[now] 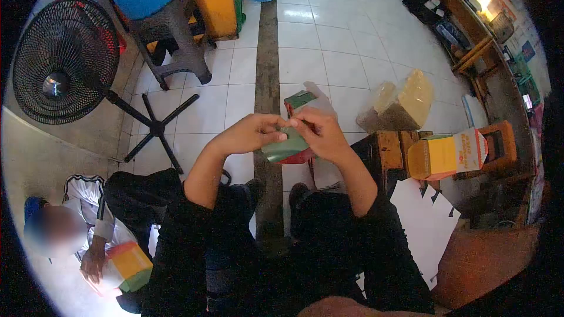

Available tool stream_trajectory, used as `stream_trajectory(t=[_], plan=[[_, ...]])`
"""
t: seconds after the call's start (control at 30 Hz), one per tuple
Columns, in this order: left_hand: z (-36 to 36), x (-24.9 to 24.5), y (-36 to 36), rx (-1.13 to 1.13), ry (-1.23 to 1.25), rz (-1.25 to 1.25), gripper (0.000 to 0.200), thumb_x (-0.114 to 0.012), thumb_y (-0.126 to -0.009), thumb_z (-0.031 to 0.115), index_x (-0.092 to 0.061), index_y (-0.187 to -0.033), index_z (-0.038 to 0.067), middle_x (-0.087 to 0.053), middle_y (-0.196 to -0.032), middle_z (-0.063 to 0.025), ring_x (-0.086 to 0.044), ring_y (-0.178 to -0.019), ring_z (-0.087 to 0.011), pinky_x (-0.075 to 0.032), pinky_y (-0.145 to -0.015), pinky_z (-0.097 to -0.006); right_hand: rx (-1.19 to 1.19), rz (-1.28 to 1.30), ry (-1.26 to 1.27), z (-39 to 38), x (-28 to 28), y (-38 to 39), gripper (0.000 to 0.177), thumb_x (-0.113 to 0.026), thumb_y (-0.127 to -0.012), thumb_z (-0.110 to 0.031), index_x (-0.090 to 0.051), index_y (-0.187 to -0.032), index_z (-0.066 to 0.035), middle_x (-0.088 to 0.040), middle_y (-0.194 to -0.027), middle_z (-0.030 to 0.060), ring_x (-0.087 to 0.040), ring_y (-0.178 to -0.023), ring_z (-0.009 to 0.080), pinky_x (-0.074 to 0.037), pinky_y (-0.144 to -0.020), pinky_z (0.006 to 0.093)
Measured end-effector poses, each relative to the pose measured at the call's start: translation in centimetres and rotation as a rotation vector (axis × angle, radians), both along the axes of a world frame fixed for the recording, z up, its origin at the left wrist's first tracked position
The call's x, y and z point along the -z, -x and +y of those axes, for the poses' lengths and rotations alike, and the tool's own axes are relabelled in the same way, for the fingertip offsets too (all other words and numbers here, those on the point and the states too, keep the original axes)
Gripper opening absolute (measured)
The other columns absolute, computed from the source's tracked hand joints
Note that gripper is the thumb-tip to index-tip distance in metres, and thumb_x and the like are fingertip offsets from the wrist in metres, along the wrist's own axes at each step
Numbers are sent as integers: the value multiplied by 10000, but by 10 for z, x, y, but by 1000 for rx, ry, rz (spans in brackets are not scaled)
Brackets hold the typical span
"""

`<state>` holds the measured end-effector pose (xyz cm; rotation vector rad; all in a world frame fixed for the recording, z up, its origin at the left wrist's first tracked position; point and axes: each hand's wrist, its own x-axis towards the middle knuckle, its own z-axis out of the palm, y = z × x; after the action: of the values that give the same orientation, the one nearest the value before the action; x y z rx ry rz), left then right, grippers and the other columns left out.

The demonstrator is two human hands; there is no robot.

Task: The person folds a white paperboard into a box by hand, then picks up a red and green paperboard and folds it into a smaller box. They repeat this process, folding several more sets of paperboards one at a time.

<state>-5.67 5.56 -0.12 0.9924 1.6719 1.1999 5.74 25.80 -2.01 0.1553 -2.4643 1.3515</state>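
In front of my knees, both my hands come together over a green and red printed carton [279, 150]. My left hand [254, 133] is closed, its thumb and fingers pinched on the carton's near green panel. The fingertips of my right hand [322, 134] pinch at the same spot, touching those of the left. Beyond the fingers, a darker green flap [299, 99] sticks out at the carton's far end. The edge under my fingertips is hidden.
At right, a yellow, white and red carton [440, 157] lies on a wooden stool [390, 151], with white cut sheets [420, 223] below. Plastic-wrapped bundles [405, 103] sit on the floor. A fan [64, 61] stands left. Below it, a co-worker's hand [93, 263] touches another carton [130, 265].
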Motion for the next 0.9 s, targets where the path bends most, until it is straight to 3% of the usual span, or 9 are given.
stream_trajectory(t=[0.07,0.17,0.27,0.33,0.43,0.57,0.67,0.77,0.9], plan=[[2,7,-1,42,-45,-113,302,-676,-982,222,-651,-1216,33,-684,-869,-11,-576,-812,-71,-487,-724,-271,-89,14,12,7,9,2,197,-691,-929,-206,-697,-1010,-27,-640,-881,132,-621,-825,286,-486,-741,391],[5,22,10,-13,2,-120,300,-651,-996,215,-640,-1236,35,-694,-974,-23,-612,-890,-86,-515,-777,-284,138,387,-279,-4,-6,5,202,-741,-883,-213,-692,-1007,-61,-617,-1065,128,-580,-1011,320,-481,-863,422],[13,15,8,-283,-64,-360,317,-614,-1011,230,-602,-1278,59,-686,-1097,-50,-652,-973,-127,-543,-844,-317,246,275,-171,-1,-3,1,248,-795,-818,-226,-668,-986,-94,-551,-1205,118,-500,-1166,347,-452,-970,453],[18,13,7,-432,-138,-520,361,-564,-1029,256,-530,-1336,70,-653,-1212,-87,-672,-1063,-191,-568,-911,-379,116,216,-208,-10,-19,-6,277,-817,-783,-214,-647,-962,-89,-553,-1170,125,-507,-1166,349,-462,-973,455],[18,16,3,-444,-227,-676,396,-616,-1003,324,-572,-1315,84,-652,-1198,-53,-631,-1089,-171,-534,-918,-344,55,169,-272,-22,-17,-3,318,-841,-756,-205,-632,-963,-86,-579,-1105,123,-542,-1139,348,-479,-973,468],[18,30,16,-631,-304,-729,299,-533,-1045,197,-533,-1297,35,-655,-1163,-91,-653,-1111,-197,-581,-940,-355,41,262,-294,-7,-5,-1,296,-851,-749,-147,-657,-960,-74,-634,-1016,116,-630,-1009,334,-535,-909,457],[18,44,31,-733,-404,-778,193,-547,-1036,127,-575,-1207,41,-657,-1140,-84,-654,-1097,-188,-573,-930,-306,290,202,340,-9,2,-3,227,-827,-759,-71,-693,-942,-60,-666,-976,120,-670,-907,312,-565,-836,419],[27,36,12,-789,-481,-693,195,-576,-1030,158,-583,-1187,43,-659,-1141,-84,-656,-1083,-183,-572,-908,-293,415,350,428,-19,-1,-1,172,-812,-781,0,-686,-898,-3,-668,-938,105,-693,-878,263,-545,-817,339],[39,22,-15,-709,-508,-568,209,-622,-1010,185,-613,-1154,34,-669,-1107,-46,-668,-1005,-155,-577,-928,-329,405,415,-173,-19,-5,-3,196,-833,-745,-39,-696,-884,-17,-677,-920,111,-685,-908,281,-546,-800,365]])
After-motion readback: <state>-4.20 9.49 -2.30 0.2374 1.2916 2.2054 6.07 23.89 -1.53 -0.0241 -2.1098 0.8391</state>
